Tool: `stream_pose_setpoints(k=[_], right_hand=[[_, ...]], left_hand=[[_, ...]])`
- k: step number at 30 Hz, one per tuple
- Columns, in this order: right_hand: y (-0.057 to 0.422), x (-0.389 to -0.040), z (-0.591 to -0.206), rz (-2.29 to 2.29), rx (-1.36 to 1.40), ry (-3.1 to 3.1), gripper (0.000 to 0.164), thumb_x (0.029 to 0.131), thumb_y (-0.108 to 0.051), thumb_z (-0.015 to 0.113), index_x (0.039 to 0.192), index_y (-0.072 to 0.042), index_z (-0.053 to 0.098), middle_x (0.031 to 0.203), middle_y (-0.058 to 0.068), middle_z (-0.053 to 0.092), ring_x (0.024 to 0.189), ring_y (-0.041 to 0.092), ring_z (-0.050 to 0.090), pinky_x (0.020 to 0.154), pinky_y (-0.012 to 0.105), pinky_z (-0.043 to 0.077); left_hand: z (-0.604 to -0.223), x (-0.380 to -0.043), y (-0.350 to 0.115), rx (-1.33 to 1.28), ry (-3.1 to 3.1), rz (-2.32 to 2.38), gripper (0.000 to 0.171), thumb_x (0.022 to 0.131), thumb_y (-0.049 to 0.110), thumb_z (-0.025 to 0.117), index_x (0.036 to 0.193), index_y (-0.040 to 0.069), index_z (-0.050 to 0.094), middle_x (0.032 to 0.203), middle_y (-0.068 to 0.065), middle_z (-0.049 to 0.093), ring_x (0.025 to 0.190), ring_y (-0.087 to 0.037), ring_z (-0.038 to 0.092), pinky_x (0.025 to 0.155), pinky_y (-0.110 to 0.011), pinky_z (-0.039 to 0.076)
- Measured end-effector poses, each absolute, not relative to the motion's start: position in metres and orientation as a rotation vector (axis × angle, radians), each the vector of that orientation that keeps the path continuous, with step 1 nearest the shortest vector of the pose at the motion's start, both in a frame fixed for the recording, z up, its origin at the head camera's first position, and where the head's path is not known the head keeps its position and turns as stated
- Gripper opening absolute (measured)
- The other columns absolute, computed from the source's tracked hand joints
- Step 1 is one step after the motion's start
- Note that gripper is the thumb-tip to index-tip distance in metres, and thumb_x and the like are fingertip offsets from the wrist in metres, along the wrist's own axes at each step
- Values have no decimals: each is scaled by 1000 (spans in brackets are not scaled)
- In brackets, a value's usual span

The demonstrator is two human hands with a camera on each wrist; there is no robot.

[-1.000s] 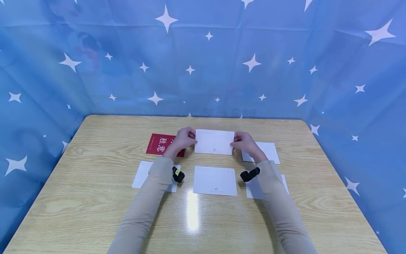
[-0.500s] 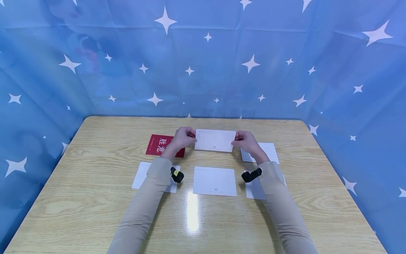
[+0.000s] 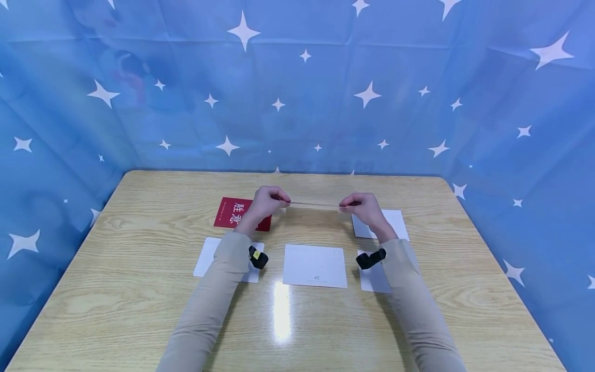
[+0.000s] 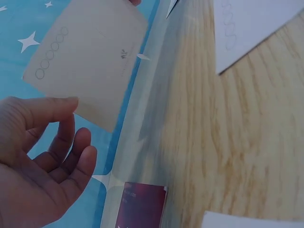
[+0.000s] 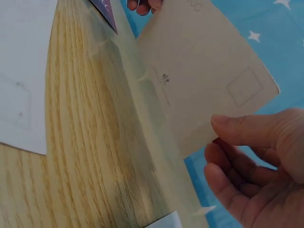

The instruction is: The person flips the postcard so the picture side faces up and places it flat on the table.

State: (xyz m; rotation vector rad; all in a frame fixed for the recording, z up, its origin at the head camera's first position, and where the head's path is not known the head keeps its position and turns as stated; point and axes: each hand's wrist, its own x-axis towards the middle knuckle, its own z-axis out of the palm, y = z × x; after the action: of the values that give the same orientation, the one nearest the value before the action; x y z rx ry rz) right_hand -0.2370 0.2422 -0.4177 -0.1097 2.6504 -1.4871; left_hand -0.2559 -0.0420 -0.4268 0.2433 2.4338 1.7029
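While the left hand (image 3: 268, 201) pinches the left end of a held card (image 3: 316, 204), the right hand (image 3: 363, 206) pinches its right end, raising it over the far middle of the bench (image 3: 116, 289), edge-on to the head view. A red card (image 3: 229, 212) lies far left, a white card (image 3: 394, 223) far right. Nearer lie a left card (image 3: 208, 257), a middle card (image 3: 315, 265) and a right card (image 3: 373, 280), the outer two partly behind sleeves (image 3: 204, 310).

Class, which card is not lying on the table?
The raised card, pinched between the left hand and the right hand; the red card and four white cards lie on the table.
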Motion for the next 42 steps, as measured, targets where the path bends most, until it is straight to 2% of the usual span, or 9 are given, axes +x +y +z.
stream_pose_setpoints(k=[11,18,26,31,37,42], right_hand=[[244,-235,-421,-1535,-55,2621,16,88,2,62,101,5,69,100,18,66,80,15,62,77,31,53],[244,-233,-423,-1453,-28,2665,17,89,0,60,103,2,70,109,19,63,94,26,59,78,34,49],[246,-232,-427,-1428,-42,2674,19,89,-2,61,105,1,69,109,18,63,97,27,58,76,29,48],[246,-231,-428,-1425,-65,2667,19,87,-1,63,106,2,69,107,19,64,95,27,59,78,31,50],[245,-227,-427,-1431,-139,2624,21,86,5,61,107,6,66,103,22,64,93,32,60,79,35,51],[248,-225,-430,-1446,-174,2532,25,88,2,59,112,7,62,103,20,62,94,31,57,78,33,49]], left_hand=[[-432,-254,-44,261,2433,1730,10,85,-1,66,87,4,74,93,-8,68,85,-20,61,74,-29,50],[-432,-252,-46,219,2455,1666,14,87,5,64,98,6,74,105,-9,67,98,-22,59,81,-32,50],[-436,-250,-49,244,2397,1638,21,91,14,61,109,7,71,114,-10,64,102,-22,57,76,-28,49],[-438,-250,-48,243,2356,1649,25,89,11,64,113,7,68,110,-10,65,99,-22,59,82,-30,51],[-440,-249,-47,238,2337,1639,36,86,6,66,122,4,62,98,-10,64,88,-19,59,76,-28,50],[-440,-248,-47,263,2295,1621,47,85,2,65,131,1,53,96,-11,62,84,-19,56,73,-27,48]])
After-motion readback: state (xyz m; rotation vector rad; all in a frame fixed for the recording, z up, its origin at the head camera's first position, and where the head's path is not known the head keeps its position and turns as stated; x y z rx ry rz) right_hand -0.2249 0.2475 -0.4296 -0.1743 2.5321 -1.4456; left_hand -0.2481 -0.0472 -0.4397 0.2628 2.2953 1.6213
